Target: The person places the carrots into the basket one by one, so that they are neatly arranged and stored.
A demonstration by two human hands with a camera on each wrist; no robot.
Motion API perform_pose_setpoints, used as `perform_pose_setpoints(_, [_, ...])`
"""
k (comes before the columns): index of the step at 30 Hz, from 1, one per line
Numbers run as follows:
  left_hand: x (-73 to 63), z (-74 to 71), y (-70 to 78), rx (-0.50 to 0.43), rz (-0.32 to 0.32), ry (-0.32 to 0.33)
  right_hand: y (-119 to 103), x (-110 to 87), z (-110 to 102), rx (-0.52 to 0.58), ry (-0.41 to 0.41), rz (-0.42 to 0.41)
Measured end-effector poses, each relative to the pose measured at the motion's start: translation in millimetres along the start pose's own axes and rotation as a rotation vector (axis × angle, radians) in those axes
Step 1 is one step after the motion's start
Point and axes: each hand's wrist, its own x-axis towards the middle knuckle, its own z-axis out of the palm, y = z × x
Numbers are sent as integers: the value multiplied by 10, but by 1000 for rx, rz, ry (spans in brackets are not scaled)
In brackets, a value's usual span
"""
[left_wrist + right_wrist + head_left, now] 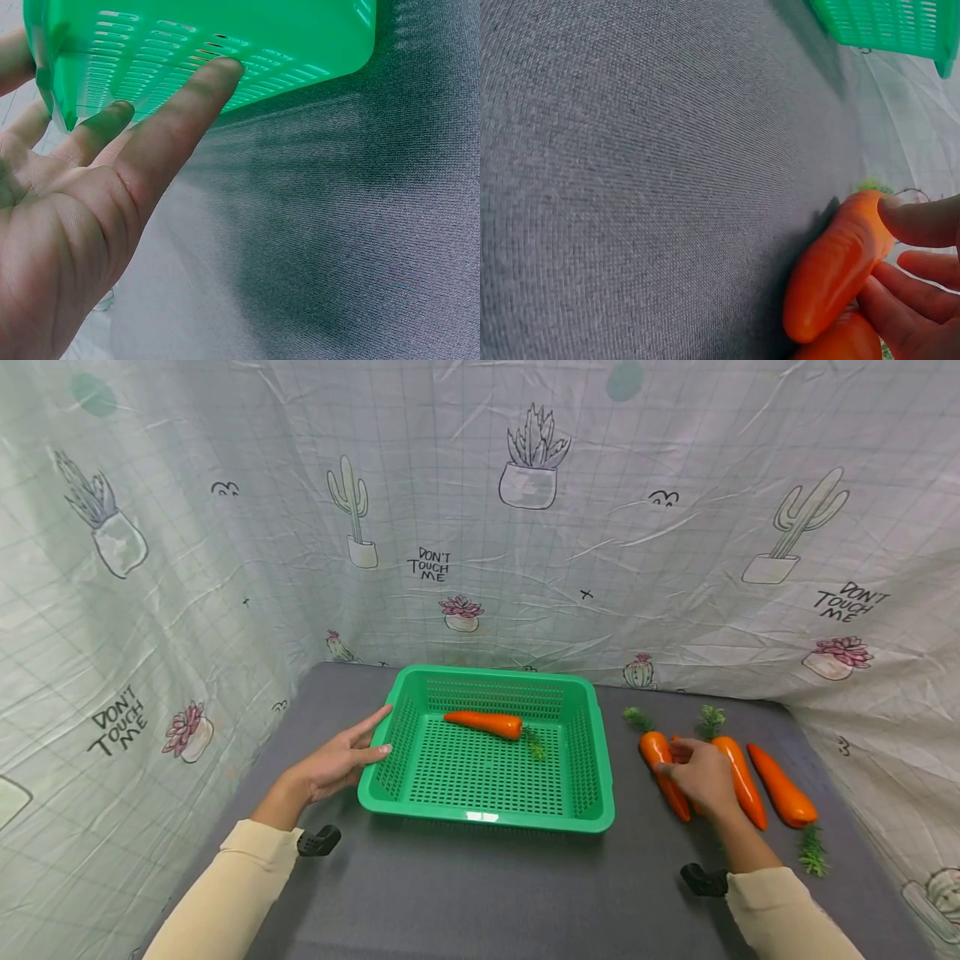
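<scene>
A green basket with slotted walls stands on the grey table, and one orange carrot with a leafy top lies inside it. My left hand is at the basket's left side, its fingers extended against the outer wall and the thumb at the rim. To the right of the basket, my right hand pinches the leftmost carrot of a group, thumb on one side and fingers on the other. Another carrot lies right beside it, partly hidden under the hand.
Two more carrots lie further right, a slanted carrot and an outer carrot whose leaves point toward me. A patterned cloth hangs behind and at both sides of the grey table.
</scene>
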Motion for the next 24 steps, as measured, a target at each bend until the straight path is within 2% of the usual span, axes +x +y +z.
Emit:
perform_pose_setpoints(7, [0, 4, -15, -13, -4, 7, 12, 83, 65, -129, -35, 19])
perform_pose_setpoints(10, [-3, 9, -16, -18, -1, 4, 13, 102, 83, -140, -47, 32])
perform_pose_setpoints(16, [-3, 4, -15, -19, 5, -4, -11, 108, 63, -115, -47, 32])
perform_pose_setpoints(24, [3, -9, -22, -9, 18, -13, -73, 90, 8, -17, -42, 36])
